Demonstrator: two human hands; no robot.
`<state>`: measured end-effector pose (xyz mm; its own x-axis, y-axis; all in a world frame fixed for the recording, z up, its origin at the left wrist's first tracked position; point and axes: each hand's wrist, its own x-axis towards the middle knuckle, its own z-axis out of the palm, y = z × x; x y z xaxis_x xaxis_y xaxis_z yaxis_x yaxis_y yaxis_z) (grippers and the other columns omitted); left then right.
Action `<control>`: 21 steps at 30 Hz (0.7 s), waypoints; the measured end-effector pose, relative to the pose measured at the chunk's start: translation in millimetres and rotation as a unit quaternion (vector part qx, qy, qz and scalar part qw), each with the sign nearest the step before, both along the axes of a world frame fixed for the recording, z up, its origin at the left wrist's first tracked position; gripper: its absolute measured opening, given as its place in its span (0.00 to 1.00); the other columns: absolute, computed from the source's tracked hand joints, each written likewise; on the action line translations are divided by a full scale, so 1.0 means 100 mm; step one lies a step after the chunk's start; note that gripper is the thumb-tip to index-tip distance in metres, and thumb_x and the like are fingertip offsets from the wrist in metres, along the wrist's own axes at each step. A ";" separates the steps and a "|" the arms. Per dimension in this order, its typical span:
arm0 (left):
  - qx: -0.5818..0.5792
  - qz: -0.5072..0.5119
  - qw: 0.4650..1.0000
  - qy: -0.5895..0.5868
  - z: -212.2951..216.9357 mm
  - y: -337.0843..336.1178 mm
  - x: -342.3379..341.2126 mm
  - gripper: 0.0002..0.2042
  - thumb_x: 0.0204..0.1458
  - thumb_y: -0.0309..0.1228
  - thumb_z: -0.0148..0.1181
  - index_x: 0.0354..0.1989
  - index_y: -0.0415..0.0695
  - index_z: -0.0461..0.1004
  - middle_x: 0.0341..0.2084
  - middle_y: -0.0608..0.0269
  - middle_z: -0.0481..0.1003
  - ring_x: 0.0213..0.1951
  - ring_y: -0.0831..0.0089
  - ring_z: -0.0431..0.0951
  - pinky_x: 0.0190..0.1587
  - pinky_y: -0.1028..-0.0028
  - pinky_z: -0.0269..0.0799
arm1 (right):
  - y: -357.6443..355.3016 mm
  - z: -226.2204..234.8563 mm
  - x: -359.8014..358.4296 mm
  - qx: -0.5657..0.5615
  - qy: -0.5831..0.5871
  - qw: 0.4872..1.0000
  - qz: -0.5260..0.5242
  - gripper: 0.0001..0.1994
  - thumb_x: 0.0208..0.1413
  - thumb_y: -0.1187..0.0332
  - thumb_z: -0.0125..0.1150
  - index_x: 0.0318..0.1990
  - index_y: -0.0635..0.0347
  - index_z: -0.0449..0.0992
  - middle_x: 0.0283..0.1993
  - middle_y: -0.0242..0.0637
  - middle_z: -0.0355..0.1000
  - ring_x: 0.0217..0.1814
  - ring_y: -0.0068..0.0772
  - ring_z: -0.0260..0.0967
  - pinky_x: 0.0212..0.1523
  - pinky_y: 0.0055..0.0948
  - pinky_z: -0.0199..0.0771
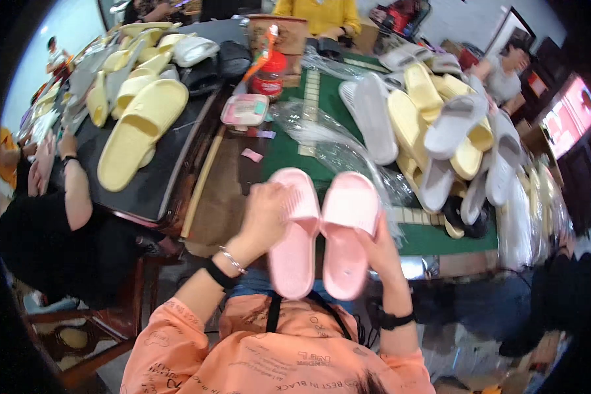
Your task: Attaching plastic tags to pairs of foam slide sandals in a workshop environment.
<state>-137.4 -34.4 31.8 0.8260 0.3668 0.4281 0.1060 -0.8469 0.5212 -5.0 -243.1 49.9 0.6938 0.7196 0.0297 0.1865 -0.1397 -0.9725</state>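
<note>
Two pink slide slippers hang side by side in front of me, over the near edge of the green mat, toes pointing away. My left hand (269, 209) grips the left pink slipper (291, 262) at its strap, from the outer side. Around the outer edge of the right pink slipper (345, 266) my right hand (379, 243) is closed, thumb near the strap. The two slippers almost touch at their straps; their heels stand a little apart. Parts of my fingers are hidden behind or under the slippers.
Yellow and grey slippers (410, 125) are heaped at right on the green mat (433, 238), beside clear plastic bags (338, 148). More yellow slippers (141, 131) cover the black table at left. A red-lidded jar (269, 77) and small plastic tub (244, 110) stand ahead. Other people sit around.
</note>
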 end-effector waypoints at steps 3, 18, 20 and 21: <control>0.015 0.032 0.999 -0.004 -0.03 0.19 -0.07 0.28 0.29 0.22 0.61 0.47 0.43 0.66 0.44 0.49 0.63 0.46 0.52 0.61 0.49 0.61 0.56 | 0.22 -0.32 0.04 -0.080 -0.171 0.979 -0.077 0.30 0.51 0.67 0.53 0.57 0.74 0.50 0.55 0.52 0.57 0.58 0.41 0.55 0.56 0.28 0.54; -0.081 -0.191 0.978 -0.019 0.01 -0.95 0.07 0.16 0.39 0.27 0.58 0.40 0.49 0.69 0.41 0.61 0.66 0.47 0.58 0.60 0.49 0.60 0.52 | -0.79 -0.29 0.42 -0.268 -0.233 0.907 -0.227 0.07 0.50 0.71 0.53 0.31 0.66 0.70 0.25 0.44 0.68 0.29 0.44 0.65 0.31 0.35 0.64; -0.085 -0.202 0.976 0.013 0.01 -1.02 0.10 0.14 0.40 0.28 0.58 0.38 0.48 0.71 0.39 0.63 0.67 0.46 0.62 0.62 0.48 0.65 0.53 | -0.74 -0.31 0.38 -0.216 -0.250 0.916 -0.227 0.07 0.49 0.71 0.53 0.28 0.67 0.70 0.22 0.45 0.67 0.23 0.43 0.65 0.27 0.33 0.64; -0.084 -0.195 0.977 0.013 0.00 -1.04 0.11 0.14 0.40 0.28 0.58 0.38 0.48 0.71 0.39 0.63 0.67 0.46 0.62 0.62 0.48 0.65 0.53 | -0.72 -0.30 0.37 -0.230 -0.246 0.912 -0.233 0.07 0.49 0.71 0.53 0.28 0.67 0.70 0.22 0.46 0.67 0.24 0.42 0.65 0.27 0.32 0.63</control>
<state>-126.0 -138.8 32.0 0.9270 0.0844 0.3655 -0.1930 -0.7281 0.6577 32.0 -314.7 20.3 0.9120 0.3640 0.1890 0.3999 -0.6872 -0.6065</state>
